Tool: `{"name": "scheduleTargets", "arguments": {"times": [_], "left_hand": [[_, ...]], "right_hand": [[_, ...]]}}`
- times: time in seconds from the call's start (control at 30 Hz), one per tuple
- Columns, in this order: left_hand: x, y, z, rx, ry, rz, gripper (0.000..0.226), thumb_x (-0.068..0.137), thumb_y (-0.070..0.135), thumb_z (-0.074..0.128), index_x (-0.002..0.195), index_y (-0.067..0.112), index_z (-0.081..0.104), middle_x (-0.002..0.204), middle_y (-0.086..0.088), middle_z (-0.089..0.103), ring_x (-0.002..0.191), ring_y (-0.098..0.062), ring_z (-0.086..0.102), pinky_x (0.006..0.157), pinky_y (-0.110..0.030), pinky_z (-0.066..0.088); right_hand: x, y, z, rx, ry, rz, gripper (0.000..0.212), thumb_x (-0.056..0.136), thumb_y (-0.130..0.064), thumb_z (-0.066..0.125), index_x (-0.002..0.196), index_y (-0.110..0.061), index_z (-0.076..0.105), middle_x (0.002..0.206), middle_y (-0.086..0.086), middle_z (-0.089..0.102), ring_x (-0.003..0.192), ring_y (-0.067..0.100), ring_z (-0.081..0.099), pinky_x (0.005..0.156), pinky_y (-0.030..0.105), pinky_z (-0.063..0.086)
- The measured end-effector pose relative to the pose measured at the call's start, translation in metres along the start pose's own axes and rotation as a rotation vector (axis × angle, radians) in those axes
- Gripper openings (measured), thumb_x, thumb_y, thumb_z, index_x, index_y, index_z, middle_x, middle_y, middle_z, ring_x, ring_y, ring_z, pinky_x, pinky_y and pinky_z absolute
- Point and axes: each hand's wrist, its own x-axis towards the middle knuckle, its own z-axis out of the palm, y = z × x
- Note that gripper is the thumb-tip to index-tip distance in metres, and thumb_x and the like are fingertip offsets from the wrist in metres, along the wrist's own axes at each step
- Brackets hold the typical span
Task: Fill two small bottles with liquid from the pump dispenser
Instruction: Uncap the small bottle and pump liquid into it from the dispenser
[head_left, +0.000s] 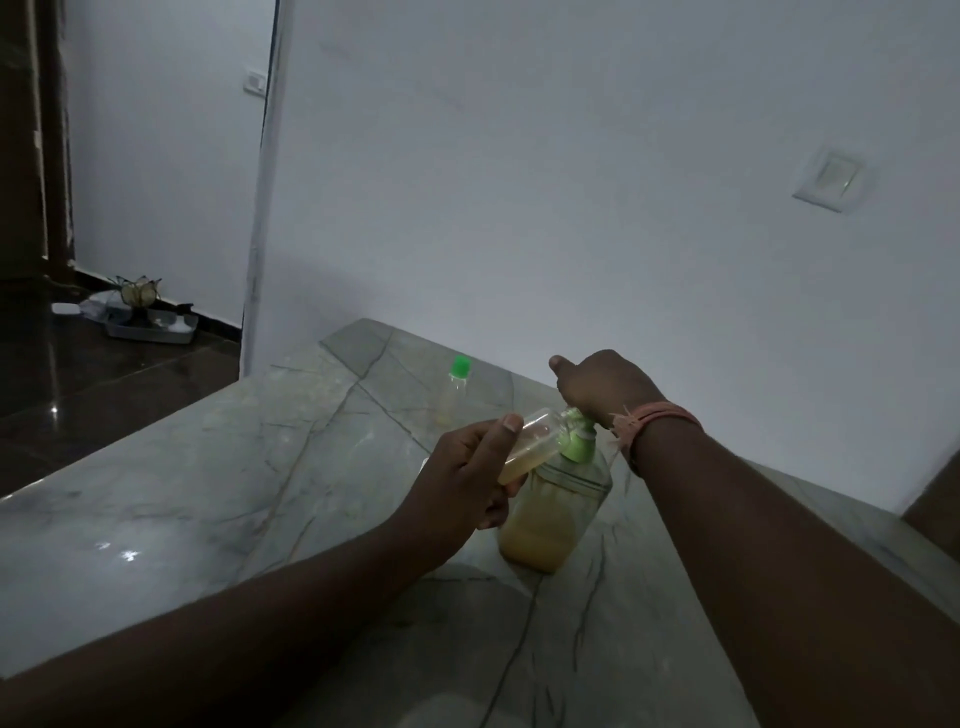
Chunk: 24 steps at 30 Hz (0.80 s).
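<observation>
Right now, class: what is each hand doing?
Left hand: grips a small clear bottle, tilted, mouth at the pump spout.
Right hand: presses down on the green pump head of the dispenser; grip unclear.

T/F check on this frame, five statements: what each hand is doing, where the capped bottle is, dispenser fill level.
1. The left hand holds a small bottle tilted toward the pump dispenser. True.
2. The right hand rests flat on the counter. False: it sits on top of the dispenser's green pump head.
3. A second small bottle with a green cap stands on the marble counter, beyond the hands. True.
4. The held bottle is empty. False: yellowish liquid shows inside it.
5. The dispenser is full to the neck. False: liquid fills only its lower part.
</observation>
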Motion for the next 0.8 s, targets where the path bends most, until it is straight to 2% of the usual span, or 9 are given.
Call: {"name": "scheduleTargets", "arguments": {"times": [0.13,0.2,0.33,0.43,0.53,0.7,0.8], "left_hand": [[0.0002,-0.0001,-0.0015,0.007,0.001,-0.012,0.037,0.108,0.031,0.039,0.092,0.009,0.064,0.060,-0.002,0.052,0.045,-0.011,0.043,0.041,-0.023,0.035],[0.0005,-0.0016,-0.0022,0.006,-0.006,-0.024,0.039,0.108,0.032,0.038,0.095,0.005,0.063,0.060,-0.002,0.053,0.045,-0.011,0.044,0.041,-0.023,0.036],[-0.0003,-0.0033,-0.0013,-0.001,-0.011,-0.036,0.042,0.106,0.036,0.039,0.101,0.000,0.061,0.062,-0.004,0.053,0.046,-0.012,0.043,0.042,-0.024,0.035],[-0.0013,-0.0005,-0.0019,0.000,-0.016,-0.031,0.044,0.104,0.038,0.040,0.102,0.000,0.062,0.062,-0.005,0.053,0.047,-0.013,0.042,0.043,-0.025,0.035],[0.0002,-0.0002,-0.0027,-0.014,-0.013,-0.036,0.047,0.104,0.039,0.041,0.104,-0.004,0.060,0.060,-0.003,0.052,0.045,-0.012,0.042,0.043,-0.025,0.034],[0.0019,-0.0032,-0.0033,-0.008,-0.004,-0.047,0.042,0.106,0.037,0.039,0.103,0.001,0.062,0.062,-0.004,0.053,0.046,-0.012,0.043,0.042,-0.025,0.035],[0.0004,-0.0009,-0.0023,0.007,-0.003,-0.052,0.044,0.106,0.037,0.039,0.103,-0.001,0.062,0.061,-0.003,0.053,0.046,-0.013,0.043,0.042,-0.025,0.035]], "right_hand": [[0.0007,0.0022,0.0052,0.049,0.020,-0.010,0.062,0.087,-0.060,0.040,0.099,-0.009,0.071,0.100,0.009,0.073,0.093,0.031,0.065,0.087,0.038,0.049],[0.0009,0.0051,0.0074,0.074,-0.016,0.013,0.056,0.089,-0.054,0.042,0.100,-0.007,0.070,0.103,0.010,0.071,0.096,0.031,0.064,0.083,0.035,0.047],[-0.0032,0.0034,0.0029,0.024,-0.039,0.002,0.038,0.091,-0.044,0.046,0.073,-0.012,0.056,0.088,0.010,0.065,0.084,0.029,0.059,0.071,0.032,0.041],[-0.0042,-0.0028,-0.0010,-0.011,-0.028,0.001,0.039,0.092,-0.048,0.048,0.080,-0.012,0.056,0.089,0.009,0.062,0.089,0.030,0.060,0.077,0.034,0.044],[-0.0008,-0.0022,0.0015,-0.012,0.012,0.000,0.043,0.091,-0.052,0.048,0.091,-0.012,0.062,0.097,0.009,0.069,0.093,0.031,0.062,0.083,0.036,0.048],[-0.0038,0.0014,0.0046,0.027,-0.014,0.019,0.037,0.090,-0.041,0.050,0.066,-0.013,0.052,0.078,0.009,0.062,0.077,0.029,0.058,0.071,0.033,0.044],[-0.0082,-0.0031,-0.0018,0.010,-0.030,0.008,0.038,0.092,-0.045,0.049,0.076,-0.011,0.056,0.090,0.009,0.063,0.087,0.030,0.059,0.077,0.033,0.044]]}}
